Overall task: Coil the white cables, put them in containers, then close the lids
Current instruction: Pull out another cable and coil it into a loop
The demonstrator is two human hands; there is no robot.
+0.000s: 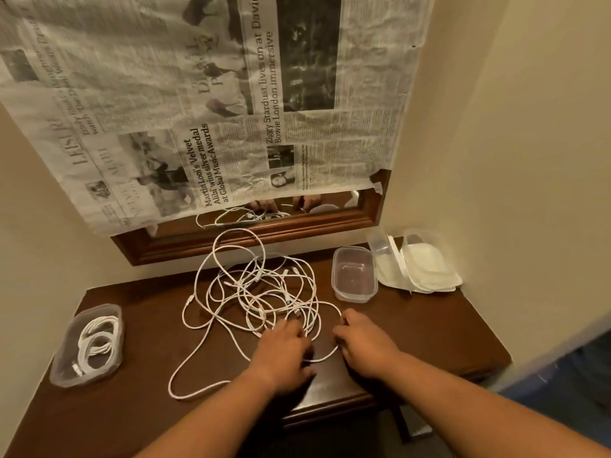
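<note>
Bare left hand (284, 347) and bare right hand (365, 347), both forearms uncovered as far as visible.

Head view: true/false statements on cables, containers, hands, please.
1. A tangle of white cables lies loose on the table. True.
2. The left container holds coiled cables. True.
3. The open container right of the tangle is full. False: it is empty.
4. Both hands are inside the left container. False: the left hand and right hand are at the tangle's near edge.
</note>
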